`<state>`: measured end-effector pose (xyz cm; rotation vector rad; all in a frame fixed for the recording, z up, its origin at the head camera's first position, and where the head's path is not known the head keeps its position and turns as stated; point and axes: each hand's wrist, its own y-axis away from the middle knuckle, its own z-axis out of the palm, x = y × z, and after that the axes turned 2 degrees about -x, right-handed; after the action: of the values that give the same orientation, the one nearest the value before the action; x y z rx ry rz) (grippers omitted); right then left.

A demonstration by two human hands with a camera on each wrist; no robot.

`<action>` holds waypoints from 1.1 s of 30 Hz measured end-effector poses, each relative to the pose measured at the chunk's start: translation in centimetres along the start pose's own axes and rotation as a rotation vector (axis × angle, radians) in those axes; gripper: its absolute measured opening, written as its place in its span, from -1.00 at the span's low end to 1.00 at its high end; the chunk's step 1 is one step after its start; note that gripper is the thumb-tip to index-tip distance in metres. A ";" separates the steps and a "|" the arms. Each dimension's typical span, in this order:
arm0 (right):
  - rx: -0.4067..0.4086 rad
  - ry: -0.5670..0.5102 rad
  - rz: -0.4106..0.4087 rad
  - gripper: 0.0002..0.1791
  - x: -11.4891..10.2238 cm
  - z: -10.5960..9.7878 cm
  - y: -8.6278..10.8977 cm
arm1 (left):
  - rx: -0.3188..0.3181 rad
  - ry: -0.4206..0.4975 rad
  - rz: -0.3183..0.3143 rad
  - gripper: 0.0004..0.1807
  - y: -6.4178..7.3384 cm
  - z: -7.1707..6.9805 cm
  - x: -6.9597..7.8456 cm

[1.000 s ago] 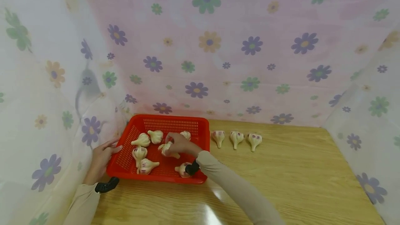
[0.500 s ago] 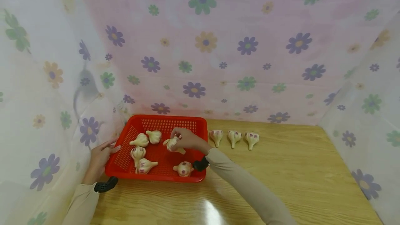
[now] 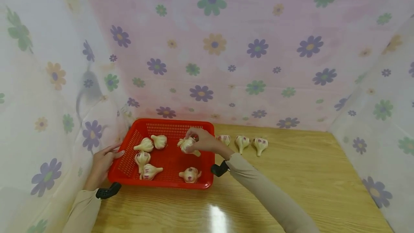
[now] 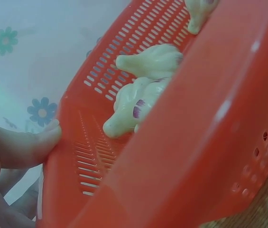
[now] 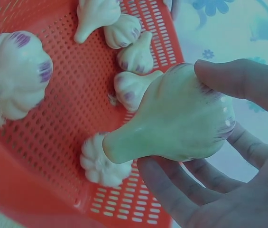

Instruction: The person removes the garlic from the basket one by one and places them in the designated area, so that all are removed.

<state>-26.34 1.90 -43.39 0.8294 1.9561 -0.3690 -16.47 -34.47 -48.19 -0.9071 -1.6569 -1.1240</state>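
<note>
My right hand [image 3: 205, 142] holds a garlic bulb [image 3: 186, 144] over the right half of a red plastic basket [image 3: 174, 186]. In the right wrist view the thumb and fingers pinch that bulb's round body, its stem pointing left. My left hand [image 3: 102, 164] grips the basket's left end, with the thumb on the rim in the left wrist view and the other fingers outside. Several garlic bulbs [image 3: 150, 172] lie in the basket's left half. One bulb [image 3: 190, 175] sits at the front right corner. Another bulb [image 5: 103, 164], visible in the right wrist view, is hidden behind my right hand from the head.
Three garlic bulbs [image 3: 242, 143] stand in a row on the wooden table [image 3: 291, 179], right of the basket, the leftmost partly covered by my right wrist. Flower-patterned cloth [image 3: 239, 82] closes off the back and both sides.
My right hand has lifted the garlic bulb from the middle of the basket and carried it rightward. My left hand stays on the basket's rim.
</note>
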 end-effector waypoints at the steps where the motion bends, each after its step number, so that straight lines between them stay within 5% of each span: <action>1: 0.001 0.000 0.002 -0.63 0.0 -0.2 0.2 | 0.001 0.003 -0.001 -0.31 0.0 0.0 0.0; 14: 0.023 -0.048 -0.021 -0.63 0.7 -2.4 2.5 | 0.000 0.000 -0.011 -0.29 -0.4 -0.1 0.1; 33: 0.079 -0.125 0.047 -0.62 2.2 -4.9 5.3 | 0.008 0.014 -0.024 -0.30 -0.3 0.1 0.0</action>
<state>-26.66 9.35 -42.35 0.8809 1.8128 -0.4619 -16.72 -34.50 -48.25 -0.8744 -1.6635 -1.1363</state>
